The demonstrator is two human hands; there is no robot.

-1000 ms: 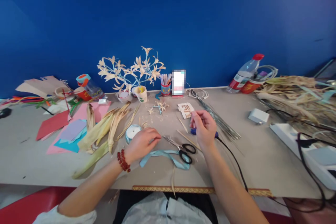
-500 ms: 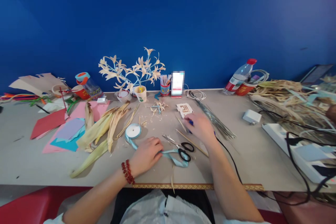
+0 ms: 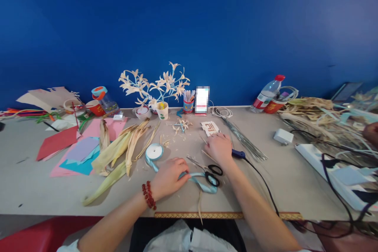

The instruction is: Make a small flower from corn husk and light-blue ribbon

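Observation:
My left hand [image 3: 173, 177] rests on the table with curled fingers closed over a light-blue ribbon [image 3: 203, 186], which shows on both sides of it. The ribbon runs back to a white spool [image 3: 154, 151]. Black-handled scissors [image 3: 210, 170] lie partly over the ribbon, between my hands. My right hand [image 3: 219, 149] is palm down, fingers forward and loosely apart, at the near edge of a white square card [image 3: 210, 127] with a brown pattern. Just right of it lies a blue-handled corded tool [image 3: 238, 154], its front hidden by the hand.
Corn husks [image 3: 121, 149] and coloured paper [image 3: 81, 149] lie left. Husk flowers [image 3: 162, 82] stand in cups behind. Thin wires [image 3: 246, 139] lie right, near a power strip [image 3: 315, 169] and a tool cord [image 3: 265, 185]. Another person's hand [image 3: 371, 134] shows at the far right.
My right hand has moved off the blue tool, which now lies to its right on the table. My left hand stays on the ribbon. The whole view has shifted slightly.

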